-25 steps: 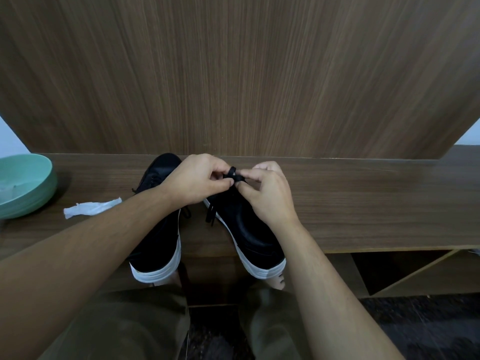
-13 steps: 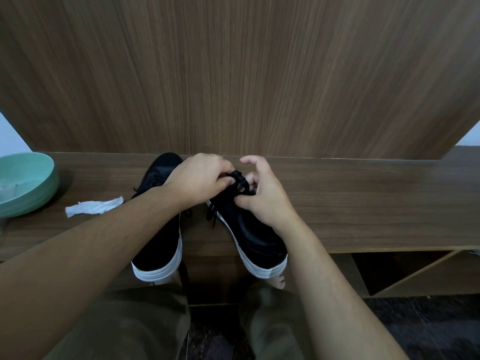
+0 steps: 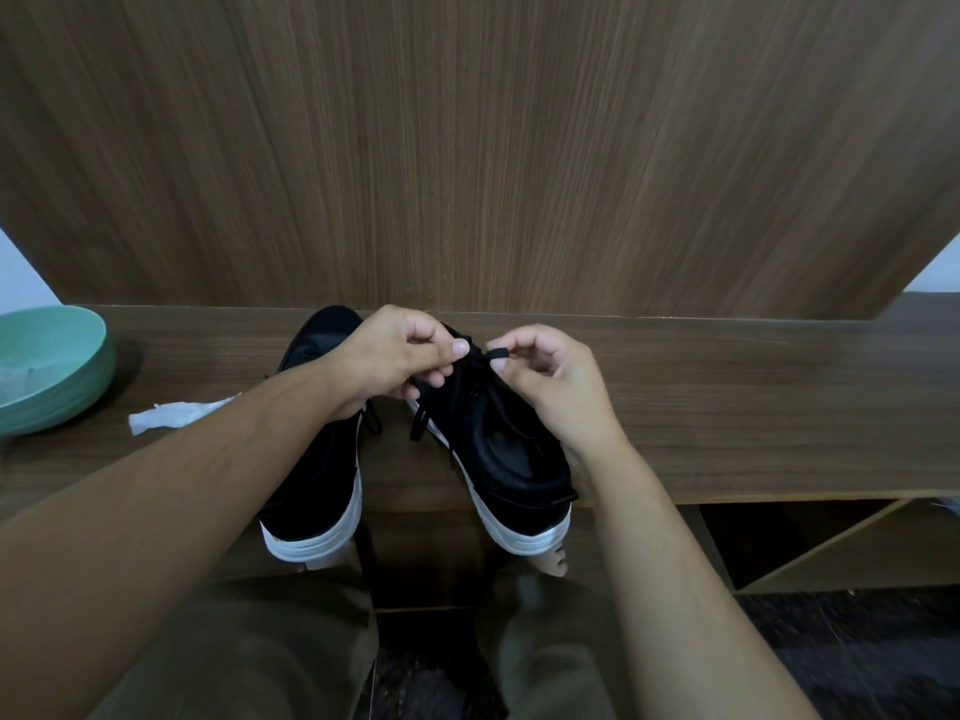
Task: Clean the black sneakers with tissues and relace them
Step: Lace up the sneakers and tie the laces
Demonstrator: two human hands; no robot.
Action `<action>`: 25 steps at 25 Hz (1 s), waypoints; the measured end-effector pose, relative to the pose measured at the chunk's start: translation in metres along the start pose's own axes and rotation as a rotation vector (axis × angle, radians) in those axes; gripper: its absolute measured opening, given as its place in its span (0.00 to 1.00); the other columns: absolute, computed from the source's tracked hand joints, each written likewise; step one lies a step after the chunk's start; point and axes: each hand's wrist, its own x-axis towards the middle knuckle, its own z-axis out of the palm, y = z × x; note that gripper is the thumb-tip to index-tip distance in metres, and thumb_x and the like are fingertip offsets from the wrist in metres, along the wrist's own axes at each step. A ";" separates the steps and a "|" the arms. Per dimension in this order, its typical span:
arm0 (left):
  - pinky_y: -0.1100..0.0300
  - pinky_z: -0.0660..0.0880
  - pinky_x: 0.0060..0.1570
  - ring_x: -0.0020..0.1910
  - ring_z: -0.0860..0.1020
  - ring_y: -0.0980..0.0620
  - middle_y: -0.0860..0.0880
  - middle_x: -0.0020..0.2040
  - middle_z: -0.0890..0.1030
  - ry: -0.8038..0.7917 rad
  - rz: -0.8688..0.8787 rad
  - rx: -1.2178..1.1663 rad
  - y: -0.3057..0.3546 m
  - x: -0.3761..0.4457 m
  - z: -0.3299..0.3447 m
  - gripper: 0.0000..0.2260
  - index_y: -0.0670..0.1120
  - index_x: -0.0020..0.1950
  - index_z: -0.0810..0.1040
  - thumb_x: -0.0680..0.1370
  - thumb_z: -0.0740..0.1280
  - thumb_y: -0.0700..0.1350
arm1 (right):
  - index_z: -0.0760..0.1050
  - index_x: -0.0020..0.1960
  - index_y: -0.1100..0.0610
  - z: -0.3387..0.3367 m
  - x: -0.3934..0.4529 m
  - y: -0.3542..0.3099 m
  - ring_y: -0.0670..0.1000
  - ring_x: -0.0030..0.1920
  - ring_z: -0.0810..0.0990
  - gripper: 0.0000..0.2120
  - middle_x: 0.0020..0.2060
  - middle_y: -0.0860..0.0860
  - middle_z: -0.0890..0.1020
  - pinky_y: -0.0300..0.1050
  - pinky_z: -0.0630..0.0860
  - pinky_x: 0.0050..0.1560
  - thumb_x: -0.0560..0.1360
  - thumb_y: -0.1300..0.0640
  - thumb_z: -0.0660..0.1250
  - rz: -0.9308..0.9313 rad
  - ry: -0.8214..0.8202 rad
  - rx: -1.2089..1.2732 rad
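Observation:
Two black sneakers with white soles stand side by side on the wooden shelf, heels toward me and past its front edge. The left sneaker (image 3: 317, 491) is partly under my left forearm. Over the tongue of the right sneaker (image 3: 498, 459), my left hand (image 3: 395, 361) and my right hand (image 3: 550, 387) each pinch a strand of its black lace (image 3: 480, 356), a small gap between the two hands. A loose lace end (image 3: 420, 423) hangs down the shoe's left side. A crumpled white tissue (image 3: 171, 414) lies on the shelf left of the shoes.
A green bowl (image 3: 67, 387) sits at the shelf's far left. A tall wooden panel (image 3: 467, 148) rises directly behind the shelf (image 3: 753, 407). An open compartment (image 3: 810, 543) lies below at right. My knees are under the shoes.
My hands, pressed together over the lace a second ago, have drawn slightly apart, each pulling a strand sideways. The shoes, tissue and bowl have stayed put.

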 end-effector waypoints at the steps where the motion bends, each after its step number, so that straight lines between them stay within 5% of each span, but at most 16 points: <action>1: 0.67 0.72 0.29 0.29 0.76 0.62 0.54 0.30 0.79 -0.005 -0.037 -0.040 -0.001 0.000 0.000 0.09 0.48 0.37 0.79 0.74 0.68 0.50 | 0.80 0.46 0.56 -0.002 -0.001 -0.001 0.51 0.43 0.81 0.06 0.44 0.58 0.84 0.53 0.80 0.48 0.73 0.66 0.69 0.035 -0.021 0.126; 4: 0.67 0.71 0.29 0.29 0.74 0.61 0.54 0.31 0.77 -0.031 -0.131 -0.187 -0.005 -0.001 0.003 0.10 0.48 0.39 0.78 0.76 0.65 0.53 | 0.78 0.44 0.55 -0.006 -0.004 -0.003 0.45 0.38 0.78 0.09 0.48 0.53 0.85 0.37 0.72 0.38 0.76 0.67 0.64 0.109 -0.076 0.327; 9: 0.68 0.68 0.28 0.28 0.71 0.60 0.54 0.30 0.74 0.002 -0.267 -0.269 -0.009 0.004 0.012 0.13 0.48 0.41 0.78 0.78 0.62 0.55 | 0.72 0.44 0.53 -0.013 -0.001 0.001 0.45 0.38 0.74 0.11 0.45 0.49 0.84 0.39 0.66 0.38 0.79 0.66 0.58 0.145 -0.192 0.369; 16: 0.65 0.65 0.24 0.28 0.68 0.54 0.48 0.32 0.73 0.167 -0.294 0.158 -0.018 0.017 0.010 0.12 0.44 0.41 0.77 0.79 0.62 0.49 | 0.73 0.38 0.56 -0.024 -0.002 -0.001 0.45 0.29 0.69 0.13 0.26 0.51 0.74 0.38 0.65 0.33 0.73 0.71 0.55 0.210 -0.226 0.000; 18: 0.62 0.69 0.31 0.31 0.72 0.51 0.47 0.34 0.75 0.223 -0.299 0.305 -0.019 0.022 0.012 0.12 0.44 0.38 0.74 0.79 0.62 0.48 | 0.73 0.37 0.57 -0.023 -0.002 -0.004 0.46 0.28 0.68 0.13 0.24 0.50 0.72 0.38 0.65 0.34 0.72 0.70 0.55 0.227 -0.229 -0.054; 21: 0.56 0.72 0.48 0.50 0.77 0.45 0.43 0.48 0.79 0.308 -0.296 0.475 -0.020 0.031 0.015 0.11 0.40 0.43 0.76 0.79 0.63 0.47 | 0.74 0.35 0.57 -0.021 -0.003 -0.005 0.47 0.27 0.66 0.11 0.21 0.46 0.71 0.43 0.64 0.36 0.72 0.67 0.59 0.230 -0.221 -0.174; 25: 0.54 0.74 0.48 0.52 0.77 0.42 0.41 0.51 0.80 0.350 -0.342 0.635 -0.020 0.040 0.022 0.12 0.40 0.51 0.78 0.78 0.64 0.49 | 0.73 0.31 0.54 -0.016 -0.004 -0.011 0.45 0.28 0.69 0.11 0.23 0.45 0.72 0.44 0.67 0.36 0.72 0.63 0.63 0.213 -0.235 -0.302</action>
